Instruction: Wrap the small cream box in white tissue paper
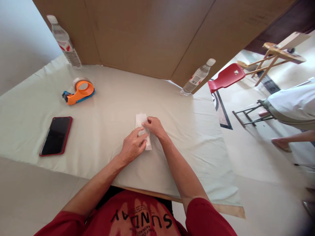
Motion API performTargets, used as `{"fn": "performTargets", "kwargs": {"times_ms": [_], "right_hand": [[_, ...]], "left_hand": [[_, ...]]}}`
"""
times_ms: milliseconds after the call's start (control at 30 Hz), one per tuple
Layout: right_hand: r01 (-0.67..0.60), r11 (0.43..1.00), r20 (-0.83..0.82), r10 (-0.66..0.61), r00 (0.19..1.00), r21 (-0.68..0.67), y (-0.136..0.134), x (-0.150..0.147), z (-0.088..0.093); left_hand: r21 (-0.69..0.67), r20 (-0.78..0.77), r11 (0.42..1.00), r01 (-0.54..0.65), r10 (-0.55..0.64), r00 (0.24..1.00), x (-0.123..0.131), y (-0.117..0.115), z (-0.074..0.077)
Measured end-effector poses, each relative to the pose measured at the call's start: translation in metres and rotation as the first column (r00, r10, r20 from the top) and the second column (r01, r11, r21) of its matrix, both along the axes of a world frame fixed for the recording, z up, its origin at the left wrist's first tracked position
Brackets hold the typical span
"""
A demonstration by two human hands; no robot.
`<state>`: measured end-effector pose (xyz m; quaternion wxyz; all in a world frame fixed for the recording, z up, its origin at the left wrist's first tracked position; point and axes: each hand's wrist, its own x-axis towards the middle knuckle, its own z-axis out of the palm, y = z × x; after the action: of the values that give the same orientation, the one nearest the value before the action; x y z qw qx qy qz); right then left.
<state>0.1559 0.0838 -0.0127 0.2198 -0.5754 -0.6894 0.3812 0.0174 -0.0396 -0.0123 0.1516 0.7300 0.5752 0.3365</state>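
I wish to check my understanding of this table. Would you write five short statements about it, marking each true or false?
1. The left hand and the right hand both touch the white strip. True.
2. The phone has a red edge. True.
3. The phone lies to the right of both hands. False: it lies to their left.
4. The right hand holds the tape dispenser. False: the tape dispenser lies on the cloth, apart from both hands.
5. A bottle stands near the cardboard. True.

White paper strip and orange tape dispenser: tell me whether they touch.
Apart. The head view shows it plainly: a wide stretch of bare cloth lies between the white paper strip and the orange tape dispenser.
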Motion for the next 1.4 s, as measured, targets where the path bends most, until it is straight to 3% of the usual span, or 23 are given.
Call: {"fn": "performTargets", "kwargs": {"times_ms": [133,267,367,567,733,867,1033,1200,1400], "right_hand": [[0.014,0.999,-0.145,-0.018,0.989,-0.031,-0.005,-0.003,0.002],[-0.009,0.989,-0.527,-0.073,0.847,-0.151,-0.018,-0.006,0.008],[-0.026,0.991,-0.600,-0.060,0.798,-0.133,-0.030,-0.002,0.016],[-0.175,0.984,-0.514,0.147,0.845,-0.007,-0.050,0.010,0.028],[-0.225,0.974,-0.506,0.203,0.838,0.018,-0.050,0.008,0.034],[-0.201,0.974,-0.400,0.225,0.888,0.102,-0.061,0.012,0.036],[-0.175,0.949,-0.335,0.259,0.906,0.261,-0.093,0.023,0.020],[-0.172,0.870,-0.246,0.312,0.918,0.463,-0.108,0.026,-0.005],[-0.250,0.774,-0.158,0.409,0.899,0.582,-0.111,0.029,-0.015]], "left_hand": [[-0.011,-0.002,0.997,0.074,-0.074,0.997,-0.002,0.002,-0.001],[-0.032,0.029,0.998,0.059,-0.058,0.998,-0.004,0.004,-0.002],[-0.072,0.037,0.997,-0.004,0.006,0.999,-0.003,0.002,-0.001],[-0.165,0.174,0.970,-0.178,0.206,0.963,-0.006,0.005,-0.003],[-0.337,0.342,0.940,-0.053,0.175,0.923,-0.015,0.018,-0.007],[-0.385,0.423,0.921,0.060,0.119,0.898,-0.021,0.021,-0.007],[-0.312,0.427,0.948,0.058,0.085,0.900,-0.021,0.019,-0.010],[-0.239,0.331,0.967,0.086,-0.002,0.944,-0.022,0.017,-0.010],[-0.097,0.190,0.960,0.264,-0.242,0.951,-0.040,-0.001,-0.008]]}}
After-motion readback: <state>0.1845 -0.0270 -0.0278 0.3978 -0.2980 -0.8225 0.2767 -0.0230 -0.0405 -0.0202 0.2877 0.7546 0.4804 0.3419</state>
